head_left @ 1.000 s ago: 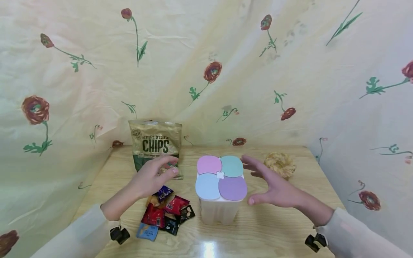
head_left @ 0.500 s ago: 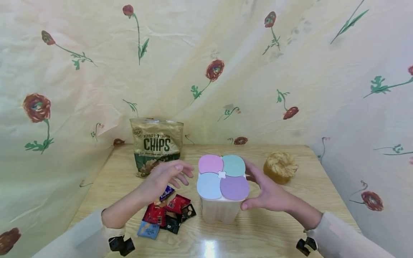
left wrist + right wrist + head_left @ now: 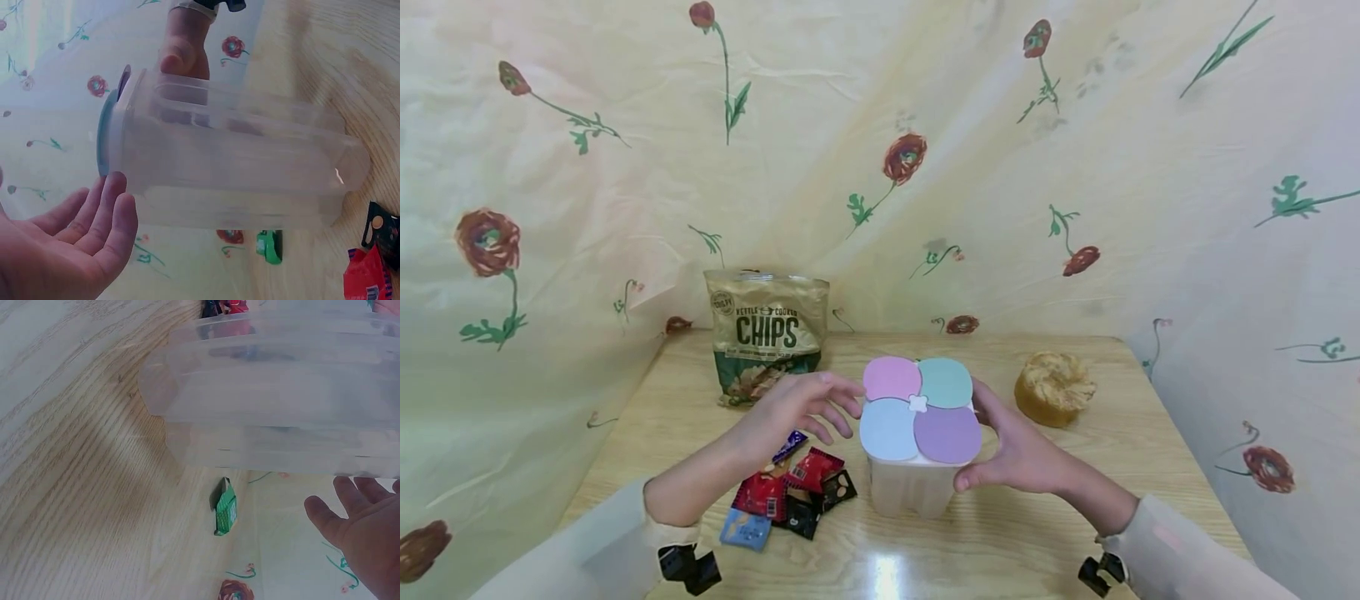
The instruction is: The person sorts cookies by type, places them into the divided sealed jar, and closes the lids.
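One container [image 3: 917, 446], mid-counter [image 3: 1037, 533], four lid caps: right hand [image 3: 1022, 454] curled on its side wall, left hand [image 3: 797, 408] apart, fingers loose, just beside it; a one-sided grip could tip it onto the packets [image 3: 790, 500], about seven; one chips bag [image 3: 766, 333], one pastry [image 3: 1054, 388].

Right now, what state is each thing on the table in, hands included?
Clear plastic four-compartment container: upright, looks empty.
Four pastel lid flaps: all closed.
Gold chips bag: standing upright; whether sealed, cannot tell.
Small snack packets: in a loose pile beside the container.
Round golden bun: lying on the wooden table, untouched.
Right hand: grips the container's side.
Left hand: fingers relaxed, holding nothing.
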### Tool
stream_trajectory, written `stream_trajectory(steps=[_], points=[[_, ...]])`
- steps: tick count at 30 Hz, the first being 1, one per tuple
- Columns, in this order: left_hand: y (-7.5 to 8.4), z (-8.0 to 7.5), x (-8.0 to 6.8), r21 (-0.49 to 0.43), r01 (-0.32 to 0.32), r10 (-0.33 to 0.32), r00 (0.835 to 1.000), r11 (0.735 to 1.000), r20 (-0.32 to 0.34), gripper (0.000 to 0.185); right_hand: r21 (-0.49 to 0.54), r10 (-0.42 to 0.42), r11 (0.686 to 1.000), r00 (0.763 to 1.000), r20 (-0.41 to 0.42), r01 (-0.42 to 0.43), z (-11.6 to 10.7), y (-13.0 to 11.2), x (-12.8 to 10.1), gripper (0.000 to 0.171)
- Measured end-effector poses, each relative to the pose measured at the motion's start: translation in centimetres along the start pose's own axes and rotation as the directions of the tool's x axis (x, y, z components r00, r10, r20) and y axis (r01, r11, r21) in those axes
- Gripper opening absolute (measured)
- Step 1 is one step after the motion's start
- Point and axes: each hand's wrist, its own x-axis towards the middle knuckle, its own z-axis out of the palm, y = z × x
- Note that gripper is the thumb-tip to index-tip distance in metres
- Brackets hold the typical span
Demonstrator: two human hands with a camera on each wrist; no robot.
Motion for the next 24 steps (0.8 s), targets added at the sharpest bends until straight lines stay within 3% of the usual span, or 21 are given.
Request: stream_trajectory(steps=[4,8,24], points=[[-0.1,0.1,0.1,-0.009,0.089,-0.089,0.995,0.996,-0.033,0.041,0.004,0.007,1.0,1.0,0.001,-0.007,0.0,-0.2,0.1,0.128],[-0.3,0.2,0.3,0.031,0.134,-0.133,0.99,0.99,-0.05,0.032,0.007,0.012,1.0,1.0,0.001,-0.012,0.0,-0.3,0.0,0.128],[0.4,1.2,0.9,0.023,0.217,-0.214,0.972,0.976,-0.097,0.032,-0.008,0.043,0.999,0.999,-0.009,-0.043,0.3,-0.4,0.2,0.128]])
